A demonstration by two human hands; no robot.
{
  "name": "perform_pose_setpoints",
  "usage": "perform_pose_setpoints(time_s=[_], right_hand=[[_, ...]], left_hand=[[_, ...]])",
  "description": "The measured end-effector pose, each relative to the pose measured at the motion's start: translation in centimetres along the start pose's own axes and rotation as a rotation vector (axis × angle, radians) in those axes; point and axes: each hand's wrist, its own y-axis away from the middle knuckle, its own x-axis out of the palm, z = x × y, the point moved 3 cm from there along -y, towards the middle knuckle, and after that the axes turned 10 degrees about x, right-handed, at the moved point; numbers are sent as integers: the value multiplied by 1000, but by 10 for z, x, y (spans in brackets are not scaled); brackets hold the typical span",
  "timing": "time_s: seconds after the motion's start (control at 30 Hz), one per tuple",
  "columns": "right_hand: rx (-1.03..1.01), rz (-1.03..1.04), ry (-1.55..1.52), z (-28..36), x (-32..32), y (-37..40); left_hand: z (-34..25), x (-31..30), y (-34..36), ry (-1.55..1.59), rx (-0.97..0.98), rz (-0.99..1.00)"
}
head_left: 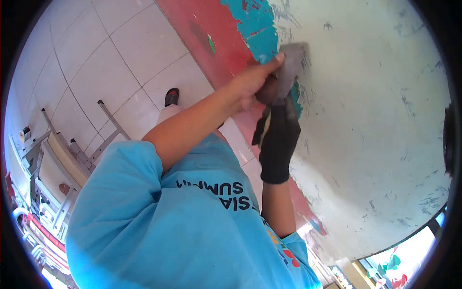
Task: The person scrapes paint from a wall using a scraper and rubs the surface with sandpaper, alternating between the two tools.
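A scraper with a broad grey metal blade [294, 60] lies against a painted surface, its edge along peeling paint. My right hand [280, 137], in a black knitted glove, is closed round the scraper's handle end, which is mostly hidden. From the left, my bare left hand [257, 84] reaches across and grips the blade's side, thumb stretched along it. Its other fingers are in shadow and slightly blurred. Around the blade, the surface shows an off-white area [365, 120], a ragged teal patch [257, 29] and a red band [211, 33].
White floor tiles [96, 53] lie to the left, with a sandalled foot [172, 96] on them. Metal-framed furniture [62, 164] stands at the far left. Red and green shapes [392, 265] show at the lower right. Scuffs mark the off-white area.
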Motion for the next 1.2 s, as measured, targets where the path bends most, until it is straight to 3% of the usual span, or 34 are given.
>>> perform_pose_setpoints(time_s=[0.1, 0.17, 0.2, 0.27, 0.53, 0.63, 0.73, 0.8, 0.83, 1.0, 1.07, 1.17, 1.2], right_hand=[[58, -38, 20, -7, -5, -2], [-152, -68, 311, -15, -6, -4], [-149, -68, 311, -11, -5, 0], [46, -55, -76, 0, -1, 4], [-3, -86, 12, -2, 1, -7], [19, -78, 6, -2, 0, -1], [15, -50, -34, -3, 1, 0], [12, -47, -65, -6, -1, -1], [10, -30, -40, -6, 1, -6], [-43, -82, 39, -6, -1, -8], [-166, -1, 95, -19, -7, -18], [29, 21, -48, -7, -7, 0], [45, 62, 34, -13, -11, 1]], left_hand=[[3, -8, -16, 39, 43, 89], [10, -10, -13, 20, 40, 62], [9, -9, -11, -3, 51, 38], [7, -16, -20, -32, 51, 43], [-4, -4, -9, -138, 94, 27], [-7, -3, -5, -35, 68, 109], [4, -15, -17, -217, 68, -2], [8, -15, -25, 100, -20, 110], [8, -13, -21, 101, -31, 112], [-2, -11, -15, -127, 149, 6], [-6, -9, -13, -130, 108, 25], [-10, -3, 4, -161, 51, 42], [-9, -3, 10, -233, 7, 28]])
